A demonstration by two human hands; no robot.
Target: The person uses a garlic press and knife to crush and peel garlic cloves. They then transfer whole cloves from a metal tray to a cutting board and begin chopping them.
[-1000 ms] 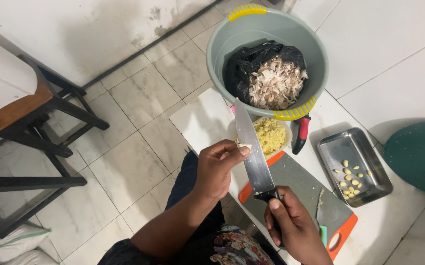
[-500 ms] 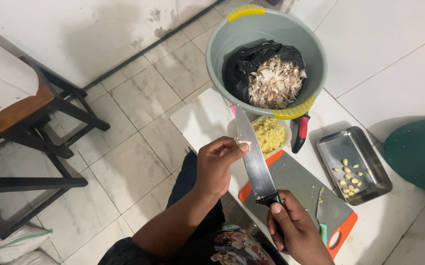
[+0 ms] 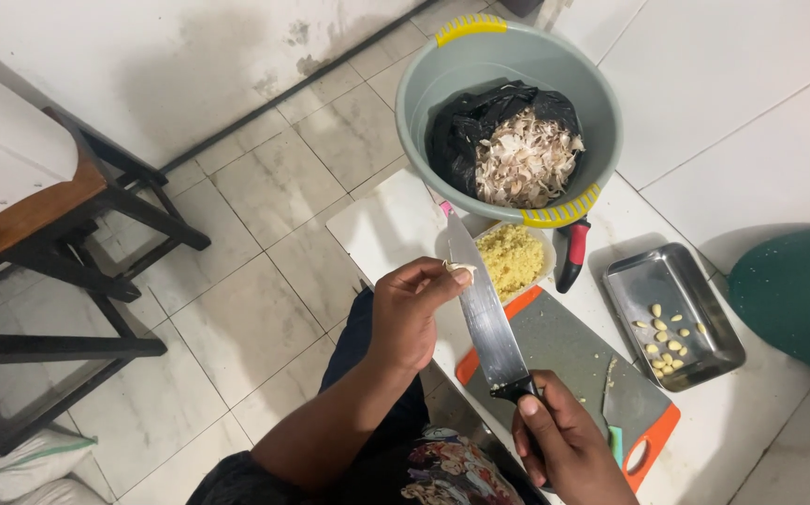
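Observation:
My right hand (image 3: pixel 564 444) grips the black handle of a large kitchen knife (image 3: pixel 482 304), blade pointing away from me. My left hand (image 3: pixel 412 313) pinches a small pale garlic piece (image 3: pixel 455 268) against the blade's flat side. Below lies a grey cutting board with an orange rim (image 3: pixel 578 360). A white container of minced garlic (image 3: pixel 511 257) sits just beyond the blade. A metal tray (image 3: pixel 672 313) with several peeled cloves stands to the right.
A grey tub with yellow handles (image 3: pixel 508 70) holds a black bag full of garlic skins. A red-handled tool (image 3: pixel 573 254) lies by the tub. A dark green round object (image 3: pixel 798 295) is at the right. A wooden stool (image 3: pixel 59 224) stands left on the tiled floor.
My left fingers have slid slightly along the blade; both hands and the knife stay almost where they were.

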